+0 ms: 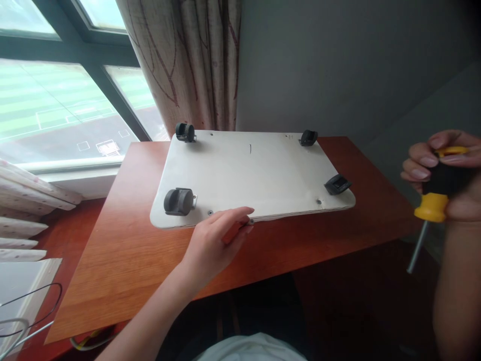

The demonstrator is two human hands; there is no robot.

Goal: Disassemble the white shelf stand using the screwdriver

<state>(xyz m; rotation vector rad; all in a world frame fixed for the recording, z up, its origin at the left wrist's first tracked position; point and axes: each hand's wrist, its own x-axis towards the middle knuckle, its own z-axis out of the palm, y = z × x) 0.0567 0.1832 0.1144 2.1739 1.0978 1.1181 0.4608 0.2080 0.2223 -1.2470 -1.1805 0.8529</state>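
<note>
A white board [240, 175] with rounded corners lies on the table, its black casters facing up: a front-left caster [179, 201], a back-left caster [185, 132], a back-right caster [308, 138] and a front-right caster [337, 185]. At the board's front edge, my left hand [214, 235] has its thumb and forefinger closed on what looks like a small screw [251, 221]. Off to the right, my right hand [462, 165] grips a screwdriver [431, 208] with a black and yellow handle, its metal shaft slanting down. Screw heads show near the front casters.
The reddish-brown wooden table [124, 250] stands by a window [56, 110] and a patterned curtain [195, 65]. A grey wall [319, 65] rises behind it. Cables [30, 306] run at the lower left, beside a pale panel.
</note>
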